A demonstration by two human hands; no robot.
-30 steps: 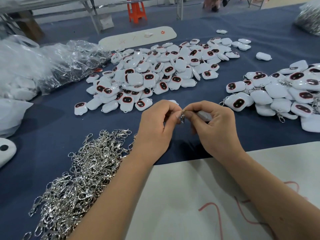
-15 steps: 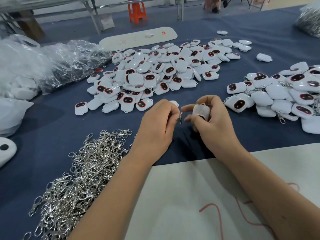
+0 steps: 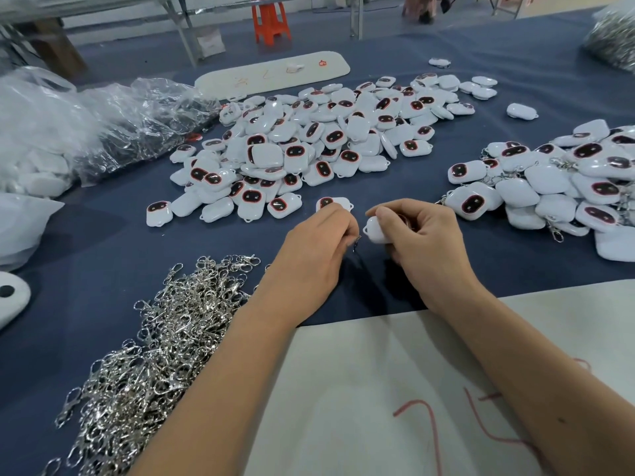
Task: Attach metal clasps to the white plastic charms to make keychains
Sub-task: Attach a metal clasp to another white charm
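Progress, judged from the layout: the heap of finished white charms with silver clasps attached [image 3: 563, 187], right of the hands, is sizeable, but the larger pile of bare white rounded plastic charms with dark red-rimmed faces [image 3: 309, 146], beyond the hands on the blue-covered table [image 3: 86, 255], is not yet done, and the mound of loose silver metal lobster clasps [image 3: 144, 355] left of the left forearm is far from used up. Work in hand: the left hand [image 3: 316, 255] has its grip pinched narrow on 1 small metal clasp [image 3: 357, 241]; the right hand [image 3: 426, 242] has its grip closed around 1 white charm [image 3: 375, 231], loop toward the clasp, not yet joined. Versus 0.5 s earlier: the hands have parted slightly and the charm is turned, its loop end now facing the clasp.
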